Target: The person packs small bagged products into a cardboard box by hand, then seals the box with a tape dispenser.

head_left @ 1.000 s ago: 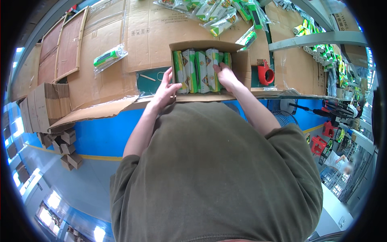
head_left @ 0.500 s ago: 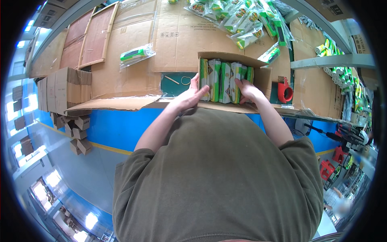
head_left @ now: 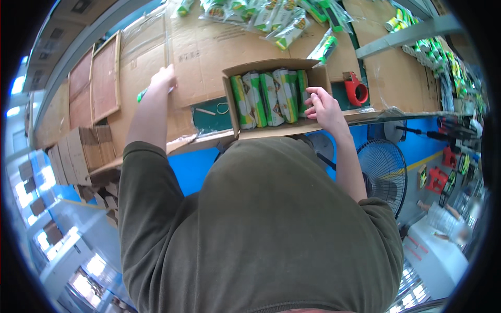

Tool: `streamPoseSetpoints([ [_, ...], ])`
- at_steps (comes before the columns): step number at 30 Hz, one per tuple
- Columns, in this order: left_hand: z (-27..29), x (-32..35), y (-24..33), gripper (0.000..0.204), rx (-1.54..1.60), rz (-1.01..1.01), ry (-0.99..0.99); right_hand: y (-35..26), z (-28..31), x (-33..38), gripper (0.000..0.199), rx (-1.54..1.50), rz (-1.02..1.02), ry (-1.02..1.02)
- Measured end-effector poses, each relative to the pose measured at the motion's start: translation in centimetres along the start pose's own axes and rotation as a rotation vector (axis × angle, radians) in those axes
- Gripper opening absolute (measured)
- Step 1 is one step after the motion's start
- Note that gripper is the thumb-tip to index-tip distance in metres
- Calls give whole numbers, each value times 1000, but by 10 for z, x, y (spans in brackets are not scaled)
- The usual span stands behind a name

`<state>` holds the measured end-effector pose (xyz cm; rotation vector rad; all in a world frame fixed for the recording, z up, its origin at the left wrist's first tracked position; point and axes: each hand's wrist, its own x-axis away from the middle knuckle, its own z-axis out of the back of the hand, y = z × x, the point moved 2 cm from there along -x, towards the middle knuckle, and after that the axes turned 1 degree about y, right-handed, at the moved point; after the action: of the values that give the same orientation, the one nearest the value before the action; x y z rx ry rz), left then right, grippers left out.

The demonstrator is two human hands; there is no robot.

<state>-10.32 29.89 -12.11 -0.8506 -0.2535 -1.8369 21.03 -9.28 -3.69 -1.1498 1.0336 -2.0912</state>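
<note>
An open cardboard carton point(head_left: 319, 78) stands on the bench in front of me, with a row of green, white and yellow plastic-wrapped packages point(head_left: 269, 99) upright inside. My right hand point(head_left: 324, 109) is at the carton's right end, fingers loosely bent and apart, with nothing visible in them. On the left, my left hand point(head_left: 164, 78) reaches over a single wrapped package point(head_left: 142, 95) lying on the cardboard. Hand and wrist cover most of that package. The fingers are blurred and partly hidden, so their grip on it is unclear.
Many similar wrapped packages point(head_left: 266, 15) are heaped at the far side. A red tape dispenser point(head_left: 357, 89) sits right of the carton. Folded cardboard point(head_left: 78, 151) stands at the left edge. A metal bar point(head_left: 407, 37) crosses at right, and a black fan point(head_left: 383, 175) stands below the bench.
My left hand has left the carton's left side and stretched out to the lone package. The right hand has drawn back from the packages to the carton's right end. The view has shifted.
</note>
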Motion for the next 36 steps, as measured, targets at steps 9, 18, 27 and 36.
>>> streamPoseSetpoints([
  [9, -62, 15, -50, 86, -213, -27, 25, 21, 1, 25, 24, -143, 156, 174],
  [18, 111, 213, 70, 47, 142, -790, 327, -18, -2, 32, 25, -387, 211, 135],
  [27, 36, 303, 220, 38, 122, -1341, 1081, -44, -32, 45, 57, -995, 84, -342],
  [36, 2, 255, 171, 63, 573, -953, 1000, -1, 1, 19, 60, -33, -152, -154],
])
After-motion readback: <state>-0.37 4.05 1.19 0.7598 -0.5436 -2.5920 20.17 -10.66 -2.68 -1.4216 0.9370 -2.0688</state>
